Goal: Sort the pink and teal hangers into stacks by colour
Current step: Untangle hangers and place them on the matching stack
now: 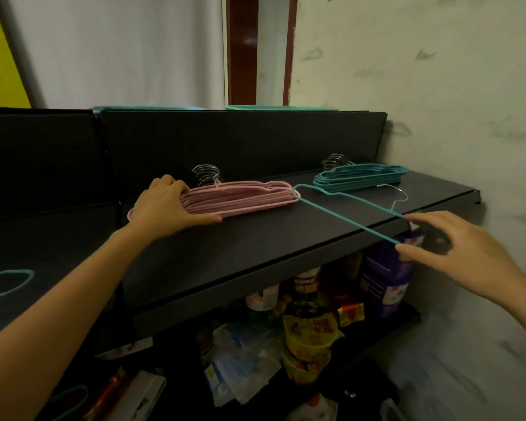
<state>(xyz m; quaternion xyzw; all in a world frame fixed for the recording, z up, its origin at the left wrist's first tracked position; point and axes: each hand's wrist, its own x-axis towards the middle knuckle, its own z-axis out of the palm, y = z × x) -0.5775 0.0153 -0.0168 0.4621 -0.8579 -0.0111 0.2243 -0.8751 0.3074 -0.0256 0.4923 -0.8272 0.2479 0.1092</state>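
Teal hanger [346,220], bound for teal stack [362,179].
Pinched at the fingertips of the right hand [468,262], stack lying beyond it; pink stack [240,199] is gripped under the left hand [164,208], kept aligned.

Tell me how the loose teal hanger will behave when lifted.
Probably light and stiff: the teal hanger is a thin wire outline, unbent though the right hand seems to pinch only its end. Likely to snag: its far tip overlaps the pink stack.

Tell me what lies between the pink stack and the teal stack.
In the head view, only the far end of the loose teal hanger lies there, by the pink stack; the rest is bare shelf before the teal stack.
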